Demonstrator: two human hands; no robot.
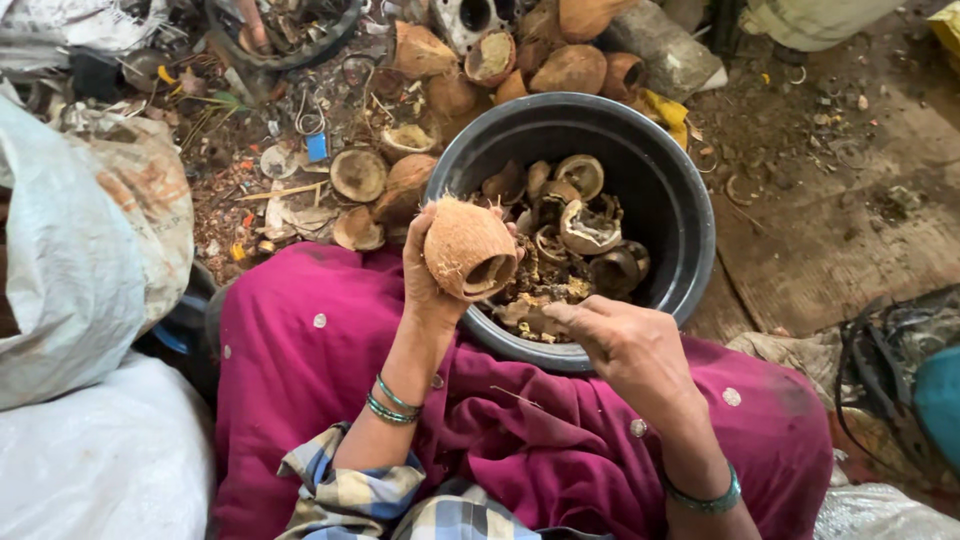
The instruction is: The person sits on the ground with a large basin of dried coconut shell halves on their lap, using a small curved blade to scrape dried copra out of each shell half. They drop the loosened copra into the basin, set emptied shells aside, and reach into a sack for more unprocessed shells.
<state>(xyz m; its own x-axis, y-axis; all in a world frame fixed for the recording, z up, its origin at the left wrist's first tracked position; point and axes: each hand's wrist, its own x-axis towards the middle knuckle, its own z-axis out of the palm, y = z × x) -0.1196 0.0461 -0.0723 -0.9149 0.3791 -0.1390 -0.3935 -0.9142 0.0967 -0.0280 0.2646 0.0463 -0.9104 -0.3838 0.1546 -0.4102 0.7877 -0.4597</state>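
Observation:
My left hand (425, 275) grips a brown, fibrous coconut shell half (465, 248), holding it over the near rim of a round black tub (680, 200). The tub holds several coconut shell pieces and dried coconut bits (575, 225). My right hand (625, 340) rests at the tub's near edge, fingers curled over the scraps there; whether it holds a piece cannot be made out. Both wrists wear green bangles. A magenta cloth (300, 360) covers my lap under the tub.
A heap of coconut shell halves (480, 75) lies on the littered ground beyond the tub. White woven sacks (80, 250) crowd the left side. A concrete block (665, 45) sits at the back. Dark cables and a teal object (935, 395) lie at the right.

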